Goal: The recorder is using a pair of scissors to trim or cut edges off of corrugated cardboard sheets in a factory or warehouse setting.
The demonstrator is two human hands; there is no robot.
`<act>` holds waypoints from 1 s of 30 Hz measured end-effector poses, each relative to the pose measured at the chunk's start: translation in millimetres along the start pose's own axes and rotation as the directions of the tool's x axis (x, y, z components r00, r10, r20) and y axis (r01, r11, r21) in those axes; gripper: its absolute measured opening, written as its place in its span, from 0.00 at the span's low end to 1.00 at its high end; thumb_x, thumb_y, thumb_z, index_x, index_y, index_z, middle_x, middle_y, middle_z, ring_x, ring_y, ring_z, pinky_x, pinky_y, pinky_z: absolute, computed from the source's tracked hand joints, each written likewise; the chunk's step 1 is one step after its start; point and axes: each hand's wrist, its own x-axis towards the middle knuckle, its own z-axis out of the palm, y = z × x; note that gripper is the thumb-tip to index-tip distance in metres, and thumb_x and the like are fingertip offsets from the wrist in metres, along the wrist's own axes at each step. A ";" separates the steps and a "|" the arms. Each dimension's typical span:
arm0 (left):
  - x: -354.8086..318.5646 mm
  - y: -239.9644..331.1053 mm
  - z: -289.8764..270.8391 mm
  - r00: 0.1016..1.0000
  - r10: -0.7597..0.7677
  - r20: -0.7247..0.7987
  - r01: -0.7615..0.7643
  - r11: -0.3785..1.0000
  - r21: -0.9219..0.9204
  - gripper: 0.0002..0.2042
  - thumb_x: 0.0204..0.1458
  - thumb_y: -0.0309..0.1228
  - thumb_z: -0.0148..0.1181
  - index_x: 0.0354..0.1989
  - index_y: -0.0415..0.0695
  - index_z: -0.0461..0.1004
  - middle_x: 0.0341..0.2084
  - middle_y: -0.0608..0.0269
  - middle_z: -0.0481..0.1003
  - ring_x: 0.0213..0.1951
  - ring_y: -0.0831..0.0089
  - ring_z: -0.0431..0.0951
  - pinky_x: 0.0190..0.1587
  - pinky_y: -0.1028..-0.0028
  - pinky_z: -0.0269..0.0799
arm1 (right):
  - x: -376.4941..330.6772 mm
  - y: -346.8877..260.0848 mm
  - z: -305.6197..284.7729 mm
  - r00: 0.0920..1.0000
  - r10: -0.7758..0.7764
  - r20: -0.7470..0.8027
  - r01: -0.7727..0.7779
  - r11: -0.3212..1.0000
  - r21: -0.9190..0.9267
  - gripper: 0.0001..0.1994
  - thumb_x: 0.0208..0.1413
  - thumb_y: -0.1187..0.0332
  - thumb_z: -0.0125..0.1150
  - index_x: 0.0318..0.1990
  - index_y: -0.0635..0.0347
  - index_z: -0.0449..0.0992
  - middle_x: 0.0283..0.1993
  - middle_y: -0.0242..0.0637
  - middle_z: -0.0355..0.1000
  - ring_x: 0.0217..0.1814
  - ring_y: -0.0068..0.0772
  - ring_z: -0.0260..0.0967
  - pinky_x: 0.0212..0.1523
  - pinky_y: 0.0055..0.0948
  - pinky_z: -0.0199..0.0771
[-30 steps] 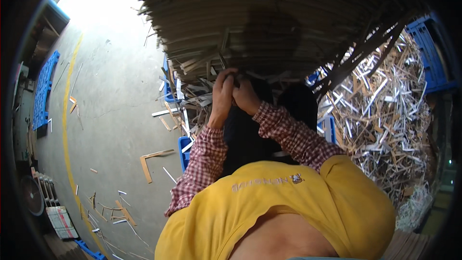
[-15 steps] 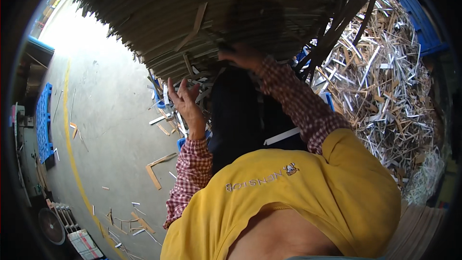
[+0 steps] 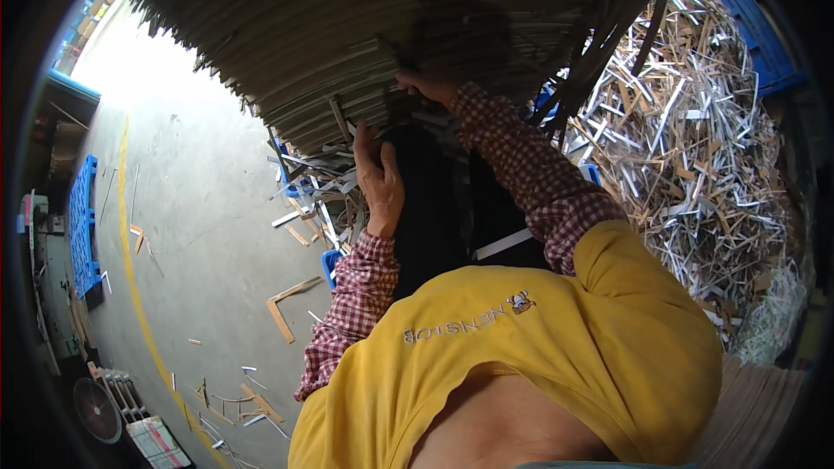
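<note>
Left hand [image 3: 380,187]: half open, fingers up, looks empty, near the layered stack's lower edge. Right hand [image 3: 430,82]: curled at the stack's shaded face; grip contents can't tell. Layered stack [image 3: 287,26] sits ahead of both. Step reads as right-hand work there; next move calls for left fingers clear of jutting strip [image 3: 339,119]. Scrap heap [image 3: 686,148] off right.

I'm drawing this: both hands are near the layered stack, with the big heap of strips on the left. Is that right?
The head view shows the big heap on the right, not left. The left hand and right hand are near the stack.
</note>
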 end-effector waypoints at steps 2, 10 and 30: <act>-2.9 -1.8 -0.9 0.999 0.026 -0.019 -0.026 1.000 -0.006 0.20 0.51 0.30 0.43 0.54 0.43 0.52 0.42 0.52 0.62 0.36 0.70 0.67 0.36 0.75 0.64 | -15.5 -8.3 16.8 0.995 -0.060 -0.079 0.074 0.981 0.182 0.18 0.45 0.53 0.51 0.27 0.62 0.73 0.22 0.36 0.69 0.22 0.27 0.64 0.26 0.29 0.64; -30.4 5.5 -18.9 0.962 0.188 -0.197 -0.162 0.977 0.142 0.15 0.52 0.30 0.41 0.48 0.41 0.59 0.42 0.55 0.61 0.42 0.67 0.63 0.41 0.74 0.59 | -81.0 -40.3 10.4 0.933 -0.024 0.358 0.004 0.998 0.055 0.21 0.46 0.49 0.48 0.30 0.61 0.73 0.27 0.34 0.70 0.27 0.24 0.65 0.31 0.23 0.65; -22.2 -1.1 -12.8 0.964 0.187 -0.189 -0.156 0.974 0.166 0.17 0.53 0.29 0.35 0.51 0.37 0.52 0.42 0.57 0.62 0.39 0.71 0.65 0.41 0.76 0.61 | -132.7 -31.8 27.7 0.875 -0.394 0.282 0.355 0.917 0.181 0.17 0.45 0.55 0.51 0.24 0.62 0.71 0.21 0.35 0.67 0.22 0.24 0.63 0.26 0.25 0.62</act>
